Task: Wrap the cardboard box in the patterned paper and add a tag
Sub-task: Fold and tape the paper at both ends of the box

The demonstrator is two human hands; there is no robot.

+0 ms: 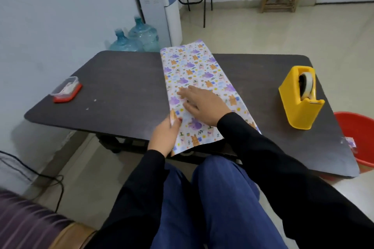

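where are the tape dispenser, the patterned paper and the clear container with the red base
tape dispenser (293,107): head view, on its yellow side wall
patterned paper (194,66): head view, on its bare far half
clear container (65,87): head view, on its clear upper part

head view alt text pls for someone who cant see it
A seated person's right hand presses flat on a sheet of patterned paper on a dark table, while the left hand pinches its near left edge. A yellow tape dispenser stands to the right, a clear container to the left.
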